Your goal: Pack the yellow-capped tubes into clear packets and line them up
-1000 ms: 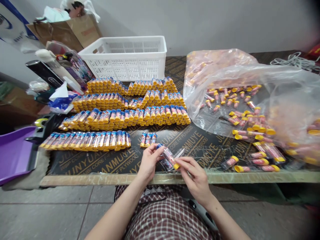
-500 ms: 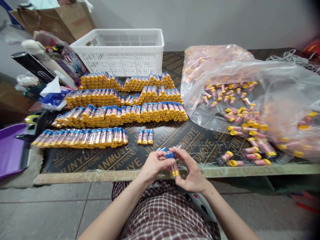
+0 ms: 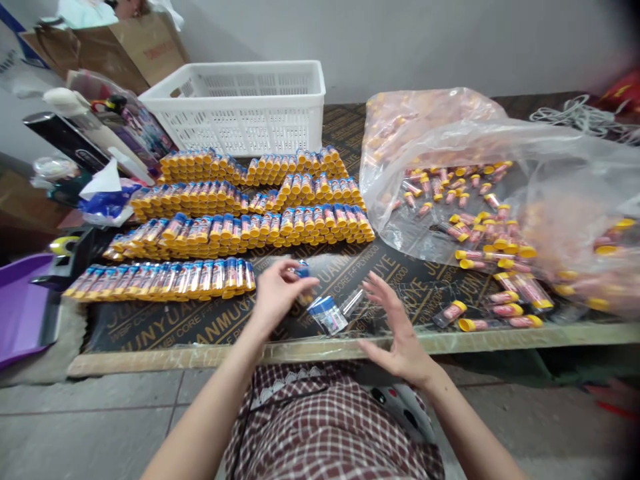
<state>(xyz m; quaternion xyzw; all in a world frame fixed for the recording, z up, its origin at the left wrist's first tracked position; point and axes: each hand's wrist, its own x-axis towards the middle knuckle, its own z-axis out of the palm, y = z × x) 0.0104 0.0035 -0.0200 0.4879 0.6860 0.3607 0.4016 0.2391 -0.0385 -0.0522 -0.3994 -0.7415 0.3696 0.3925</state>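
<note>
The left hand (image 3: 275, 293) pinches a small blue-capped labelled tube (image 3: 302, 270) between thumb and fingertips, holding it over the dark printed plywood bench (image 3: 150, 320), just right of the front row of labelled yellow-and-blue tubes (image 3: 165, 279). The right hand (image 3: 395, 327) is spread flat with fingers apart, holding nothing, hovering above the bench edge. Between the 2 hands lies a little stack of clear blue-edged plastic sleeves (image 3: 327, 315), loose on the bench.

Risks, as I judge them: the front row is packed tight and lies side by side, so setting the pinched tube down too hard against its end could nudge neighbours and start round tubes rolling out of line. The 3 stacked rows behind (image 3: 250, 227) are piled higher and could slump if bumped by a forearm. The sleeves sit near the bench edge, and a sweep of the open right hand could brush them to the floor. The unlabelled yellow-capped pink tubes (image 3: 480, 325) by the clear plastic bag (image 3: 500, 147) also lie close to that edge and could roll off.
</note>
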